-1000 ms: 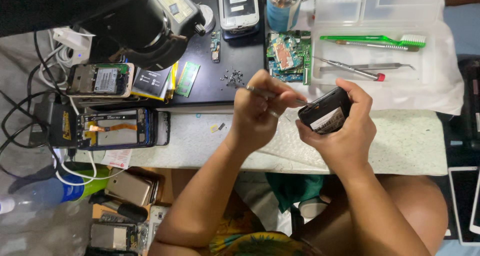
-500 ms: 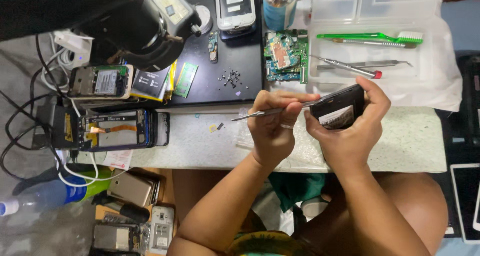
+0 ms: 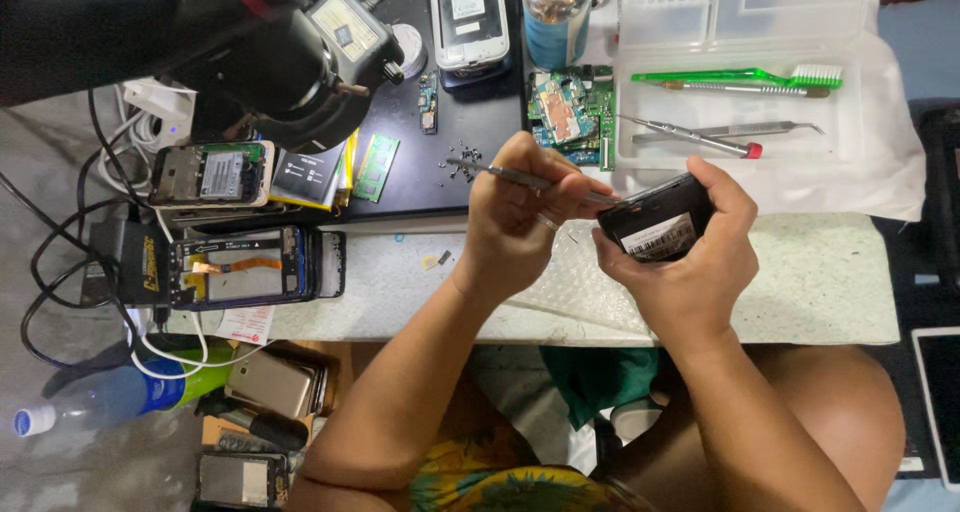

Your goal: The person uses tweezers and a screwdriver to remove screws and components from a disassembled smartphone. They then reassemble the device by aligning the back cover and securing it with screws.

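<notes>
Right hand (image 3: 690,262) clamped round black phone (image 3: 657,222), tilted toward left hand (image 3: 515,217). Left hand pinched metal tool (image 3: 510,176), tip at phone edge, above table (image 3: 800,292).

Left hand (image 3: 525,217) gripping metal pry tool (image 3: 520,179), right hand (image 3: 690,252) cradling black phone (image 3: 655,222) (back open), above white table (image 3: 800,282)

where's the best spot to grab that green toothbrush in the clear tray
Probably the long green plastic toothbrush is best gripped at mid-handle, from above. It lies flat and crosswise in the clear plastic tray, white bristles at its right end, a thin metal tool just beside it, so pinch across the narrow handle.
</notes>
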